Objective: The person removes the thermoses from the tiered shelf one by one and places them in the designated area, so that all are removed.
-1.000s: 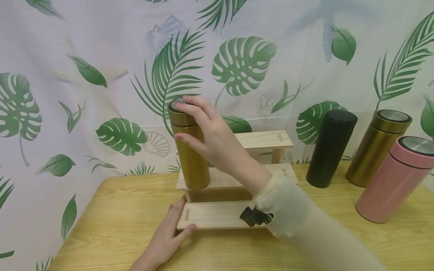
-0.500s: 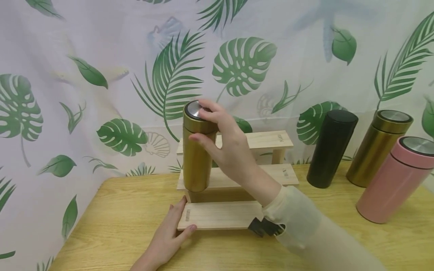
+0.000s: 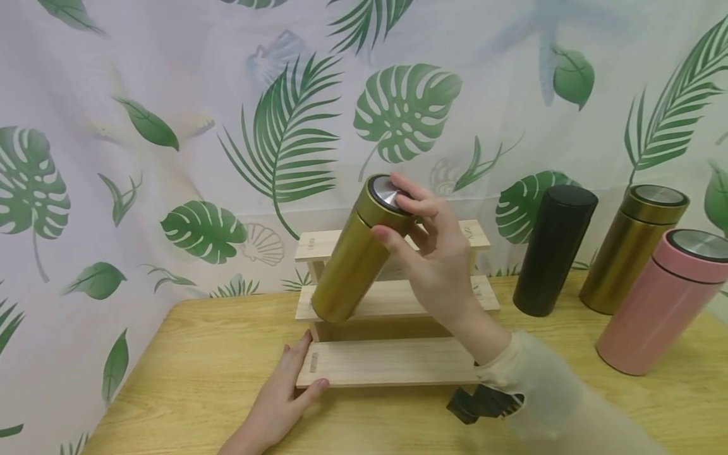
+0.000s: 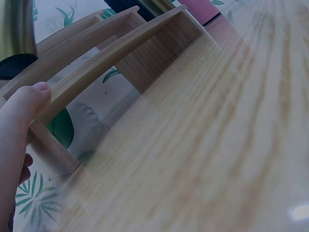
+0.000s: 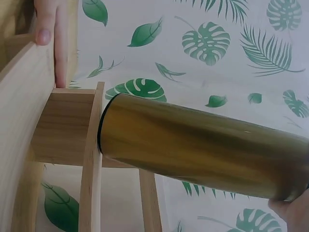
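Note:
A gold vacuum flask (image 3: pixel 361 262) with a silver-topped lid leans to the right over the middle step of a three-tier wooden stand (image 3: pixel 392 361). My right hand (image 3: pixel 438 253) grips it round the lid end, thumb on the near side and fingers over the top. In the right wrist view the flask's base (image 5: pixel 108 125) overlaps the edge of the middle shelf. At the stand's left end my left hand (image 3: pixel 279 395) holds the lowest step, its thumb at the front edge and fingers along the side. The left wrist view shows that thumb (image 4: pixel 36 96) against the board.
Right of the stand are a black flask (image 3: pixel 554 249), a second gold flask (image 3: pixel 634 249) and a pink flask (image 3: pixel 662 302), all upright on the wood-grain table (image 3: pixel 188 379). A leaf-patterned cloth (image 3: pixel 170 76) hangs behind.
The gold flask has gone from upright at the left of the middle step to leaning, its lid moved right with my right hand. My left hand stays in place.

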Demonstrator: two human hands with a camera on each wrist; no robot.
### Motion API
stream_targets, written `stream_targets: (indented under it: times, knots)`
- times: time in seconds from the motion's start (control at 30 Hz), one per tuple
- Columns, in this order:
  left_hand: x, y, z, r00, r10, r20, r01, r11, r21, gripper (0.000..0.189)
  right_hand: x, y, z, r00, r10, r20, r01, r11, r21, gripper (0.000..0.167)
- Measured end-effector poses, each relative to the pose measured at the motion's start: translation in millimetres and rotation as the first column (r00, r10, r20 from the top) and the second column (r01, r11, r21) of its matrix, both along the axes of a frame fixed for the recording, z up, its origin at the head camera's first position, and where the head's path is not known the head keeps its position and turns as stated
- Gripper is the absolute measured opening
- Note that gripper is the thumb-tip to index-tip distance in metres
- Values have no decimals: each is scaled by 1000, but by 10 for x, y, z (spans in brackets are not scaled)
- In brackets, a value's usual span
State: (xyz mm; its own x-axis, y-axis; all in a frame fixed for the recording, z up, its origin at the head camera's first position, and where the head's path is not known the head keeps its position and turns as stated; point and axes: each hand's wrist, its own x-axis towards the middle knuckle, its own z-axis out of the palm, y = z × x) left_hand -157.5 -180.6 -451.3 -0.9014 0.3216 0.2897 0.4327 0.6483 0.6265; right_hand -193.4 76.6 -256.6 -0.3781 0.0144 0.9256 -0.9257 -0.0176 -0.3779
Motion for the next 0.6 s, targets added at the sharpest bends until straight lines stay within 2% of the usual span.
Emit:
stream_targets:
  times: [0.23,0.47,0.6]
  knots:
    - [10,13,10,1000,11,23,-11,1000,2,78,120,223,91,998,-47,-40,45,997,-54,55]
    - [3,3,10,1000,13,18,-13,1000,12,78,245,565,166,991,-118,-63,104,976,-189,50]
    - [5,17,14,1000,11,22,-11,1000,8,78,320,788,193,990,-134,-36,125,973,-192,46]
